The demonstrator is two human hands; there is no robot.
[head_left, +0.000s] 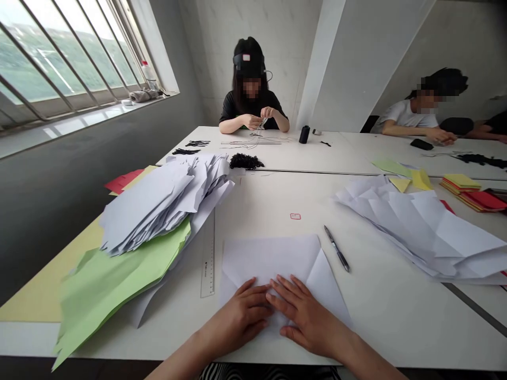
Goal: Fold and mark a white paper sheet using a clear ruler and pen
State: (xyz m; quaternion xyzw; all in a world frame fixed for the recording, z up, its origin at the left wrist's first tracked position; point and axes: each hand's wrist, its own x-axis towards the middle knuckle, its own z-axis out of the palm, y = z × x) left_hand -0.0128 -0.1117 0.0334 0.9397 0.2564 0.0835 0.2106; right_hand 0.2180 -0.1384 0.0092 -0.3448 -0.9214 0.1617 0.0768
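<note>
White paper (pixel 273 258) lies under our hands, just left of the pen (pixel 337 249) on the pale table (pixel 380 322). We see 1 slanting fold along its right side, nearest the pen, and a fainter crease at the left; the far edge looks nearly straight, while much of the near part is hidden beneath our fingers.

Our left hand (pixel 249 315) and right hand (pixel 303 316) rest palms down on the sheet, fingers spread and tips meeting near its middle. Neither is clamped on anything; we press from above, nearer to ourselves than the pen.

Left of the pen, past the sheet, we have a clear ruler (pixel 208 264), then a heaped white stack (pixel 146 206) over bent green sheets (pixel 119 279), which crowd that side. Beyond the pen and to its left sit a small red-bordered label (pixel 295 216), a black cord bundle (pixel 245 161) and a dark spool (pixel 304 134). Right of the pen, fanned white sheets (pixel 420 221) take up much of the space, with coloured squares (pixel 461 183) farther right. Well beyond the pen, 1 co-worker (pixel 253 108) in black handles thin strands.
</note>
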